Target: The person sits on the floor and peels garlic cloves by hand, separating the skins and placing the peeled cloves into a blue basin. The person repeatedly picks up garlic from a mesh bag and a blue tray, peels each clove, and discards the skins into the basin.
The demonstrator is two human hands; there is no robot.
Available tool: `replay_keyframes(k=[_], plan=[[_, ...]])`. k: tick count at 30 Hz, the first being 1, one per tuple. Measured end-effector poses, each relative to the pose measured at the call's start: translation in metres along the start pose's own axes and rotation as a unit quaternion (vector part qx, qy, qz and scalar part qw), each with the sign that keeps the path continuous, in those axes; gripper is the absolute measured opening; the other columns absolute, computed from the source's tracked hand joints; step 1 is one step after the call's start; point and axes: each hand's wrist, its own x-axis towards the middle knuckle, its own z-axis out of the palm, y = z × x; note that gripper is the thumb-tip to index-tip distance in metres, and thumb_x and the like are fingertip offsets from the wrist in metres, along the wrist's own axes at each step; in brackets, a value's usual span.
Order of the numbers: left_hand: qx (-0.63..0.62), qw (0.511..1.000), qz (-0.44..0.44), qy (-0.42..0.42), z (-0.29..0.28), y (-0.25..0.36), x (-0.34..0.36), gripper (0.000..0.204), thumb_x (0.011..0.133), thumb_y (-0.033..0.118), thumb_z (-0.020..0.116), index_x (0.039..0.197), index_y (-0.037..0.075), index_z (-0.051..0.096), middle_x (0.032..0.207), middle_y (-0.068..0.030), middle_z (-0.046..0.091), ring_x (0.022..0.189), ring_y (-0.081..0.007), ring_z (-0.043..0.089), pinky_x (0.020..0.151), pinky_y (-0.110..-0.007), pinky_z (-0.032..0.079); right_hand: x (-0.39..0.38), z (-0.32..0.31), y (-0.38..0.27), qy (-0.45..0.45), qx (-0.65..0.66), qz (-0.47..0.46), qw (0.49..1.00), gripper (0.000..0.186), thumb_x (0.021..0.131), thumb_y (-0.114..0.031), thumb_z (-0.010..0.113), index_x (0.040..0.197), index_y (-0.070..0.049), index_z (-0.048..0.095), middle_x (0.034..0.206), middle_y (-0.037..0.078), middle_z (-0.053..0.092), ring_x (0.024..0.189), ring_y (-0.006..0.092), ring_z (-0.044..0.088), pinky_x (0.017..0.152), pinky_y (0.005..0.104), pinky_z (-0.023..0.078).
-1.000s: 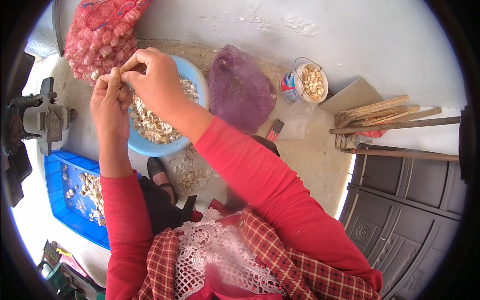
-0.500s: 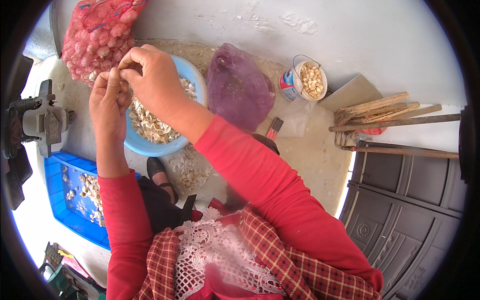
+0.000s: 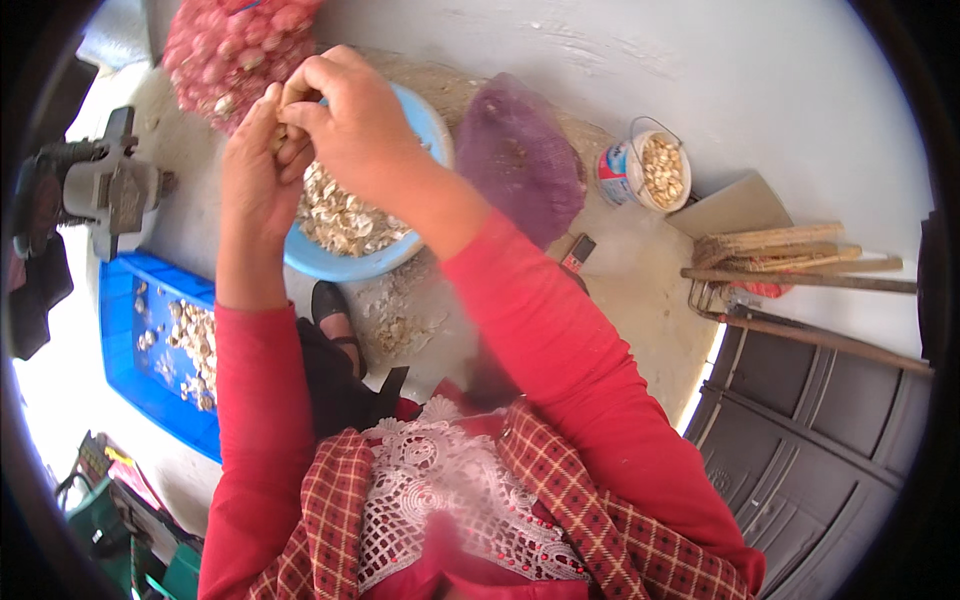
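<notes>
Above the light-blue basin [image 3: 440,125], my two hands meet at the fingertips. My left hand [image 3: 258,175] is closed around a small tan garlic clove [image 3: 279,137], partly hidden by the fingers. Thumb and forefinger of my right hand [image 3: 360,130] pinch at the top of the same clove. Dry garlic skins [image 3: 345,215] fill the basin below. Behind the hands, a red mesh bag [image 3: 235,60] bulges with garlic bulbs. To the right stands a small white bucket [image 3: 640,170] holding pale garlic cloves [image 3: 662,172].
A purple mesh sack [image 3: 520,160] lies right of the basin, with a phone [image 3: 578,253] near it. At left are a blue crate [image 3: 125,340] with garlic pieces and a grey metal device [image 3: 115,190]. Wooden sticks [image 3: 780,240] and long-handled tools lie at right.
The whole view has shifted, so the surroundings sit farther right. My hands stay together over the basin's left side, and a bit of the clove now shows between the fingers.
</notes>
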Motion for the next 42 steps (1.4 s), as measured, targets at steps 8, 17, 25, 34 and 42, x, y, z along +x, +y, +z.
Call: replay_keyframes(k=[8,17,25,34,42], plan=[[-0.033,0.997,0.052,0.044,-0.010,-0.002,0.005,0.019,0.099,0.023,0.061,0.094,0.004,0.058,0.076,-0.0042,0.060,0.057,-0.0062,0.044,0.047,-0.020,0.033,0.004,-0.010,-0.013,-0.002,0.052,0.140,0.989,0.009,0.087,-0.009,0.066,0.086,0.000,0.063,0.077,0.007,0.070,0.073,0.0185,0.065,0.067,0.0336,0.050],[0.064,0.994,0.081,0.027,0.003,0.005,-0.005,0.021,0.098,0.016,0.062,0.111,-0.001,0.061,0.086,-0.0045,0.062,0.059,-0.0039,0.039,0.050,-0.019,0.030,0.006,-0.018,-0.004,0.018,-0.028,0.192,0.981,0.015,0.092,-0.009,0.063,0.103,0.000,0.068,0.090,0.008,0.070,0.084,0.0099,0.062,0.078,0.0269,0.050],[0.073,0.995,0.062,0.025,0.007,0.004,-0.010,0.020,0.099,0.019,0.061,0.107,0.001,0.062,0.080,0.0012,0.058,0.057,-0.0020,0.037,0.049,-0.018,0.027,0.003,-0.006,-0.003,-0.007,0.082,0.175,0.981,0.022,0.091,-0.011,0.066,0.111,-0.001,0.068,0.095,0.006,0.069,0.089,0.0118,0.062,0.080,0.0281,0.051],[-0.048,0.999,0.002,-0.014,0.000,-0.004,-0.005,0.024,0.101,0.024,0.057,0.095,0.002,0.062,0.071,0.0032,0.051,0.054,-0.0038,0.038,0.050,-0.020,0.030,0.001,-0.002,-0.002,-0.032,0.049,0.139,0.988,0.026,0.087,-0.008,0.070,0.113,-0.004,0.069,0.096,0.006,0.069,0.084,0.0126,0.064,0.077,0.0280,0.052],[0.052,0.998,0.020,0.043,0.008,-0.008,-0.006,0.024,0.103,0.023,0.054,0.112,0.001,0.057,0.074,0.0045,0.050,0.056,-0.0026,0.035,0.050,-0.018,0.027,0.001,-0.002,-0.007,-0.041,-0.030,0.127,0.991,0.023,0.088,-0.008,0.067,0.111,-0.004,0.070,0.092,0.005,0.066,0.079,0.0130,0.063,0.072,0.0276,0.052]])
